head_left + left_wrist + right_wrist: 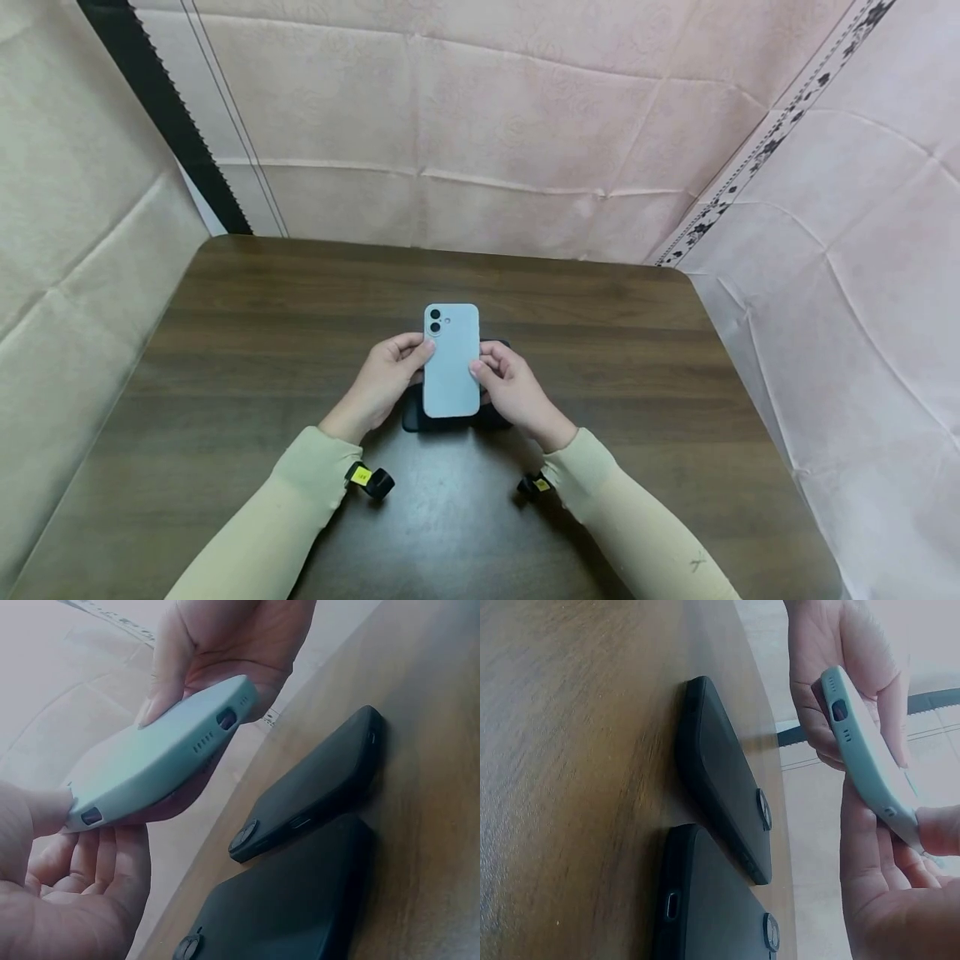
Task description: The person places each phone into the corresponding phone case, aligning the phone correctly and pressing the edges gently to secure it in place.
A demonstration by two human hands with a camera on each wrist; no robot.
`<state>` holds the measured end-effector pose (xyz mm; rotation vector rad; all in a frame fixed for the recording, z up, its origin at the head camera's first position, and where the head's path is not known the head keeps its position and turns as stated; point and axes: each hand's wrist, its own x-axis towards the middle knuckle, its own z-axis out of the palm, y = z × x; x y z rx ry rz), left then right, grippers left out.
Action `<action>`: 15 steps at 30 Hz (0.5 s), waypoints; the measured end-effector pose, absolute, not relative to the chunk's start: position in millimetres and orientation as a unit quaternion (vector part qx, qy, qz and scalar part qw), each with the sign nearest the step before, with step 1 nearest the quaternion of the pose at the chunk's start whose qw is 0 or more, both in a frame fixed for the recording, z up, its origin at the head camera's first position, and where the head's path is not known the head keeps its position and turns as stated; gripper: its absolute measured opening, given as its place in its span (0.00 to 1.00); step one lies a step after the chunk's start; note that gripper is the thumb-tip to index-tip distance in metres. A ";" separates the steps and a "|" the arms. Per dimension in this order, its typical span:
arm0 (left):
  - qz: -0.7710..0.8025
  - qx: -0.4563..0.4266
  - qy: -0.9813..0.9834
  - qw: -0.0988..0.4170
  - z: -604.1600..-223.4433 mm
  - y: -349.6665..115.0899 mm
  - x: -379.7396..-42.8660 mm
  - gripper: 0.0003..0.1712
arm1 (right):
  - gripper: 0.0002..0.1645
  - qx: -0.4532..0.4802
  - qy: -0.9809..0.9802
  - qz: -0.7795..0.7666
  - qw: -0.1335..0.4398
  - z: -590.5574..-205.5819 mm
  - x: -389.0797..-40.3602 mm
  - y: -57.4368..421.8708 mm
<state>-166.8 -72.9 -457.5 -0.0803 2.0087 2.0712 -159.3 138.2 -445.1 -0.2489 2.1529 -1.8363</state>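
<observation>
A light blue phone case (452,367) with two dark camera rings at its upper left is held up in front of me in both hands. My left hand (381,377) pinches its left edge, thumb on the back face and fingers underneath. At the right edge my right hand (516,390) grips it the same way. In the left wrist view the case (142,769) is tilted, showing cutouts along its rim and a darker pinkish surface beneath. Under it lie two black phone cases, one farther (315,780) and one nearer (285,892), side by side.
The brown wooden table (247,358) reaches out around my hands. Pale cloth (510,125) hangs behind it and along both sides. A dark strip (168,117) runs down the cloth at the back left. Black devices with yellow labels (362,475) sit at my wrists.
</observation>
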 end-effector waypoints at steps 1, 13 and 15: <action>0.710 -0.028 0.692 0.127 -457.0 -72.6 -166.6 0.22 | 0.13 -0.085 0.750 -0.639 0.149 -445.0 -159.3 138.2; 0.698 -0.033 0.705 0.122 -452.6 -72.3 -165.8 0.20 | 0.13 -0.080 0.751 -0.639 0.145 -448.2 -161.0 138.9; 0.701 -0.036 0.702 0.119 -453.5 -72.7 -166.2 0.20 | 0.13 -0.078 0.747 -0.644 0.147 -448.0 -160.8 138.2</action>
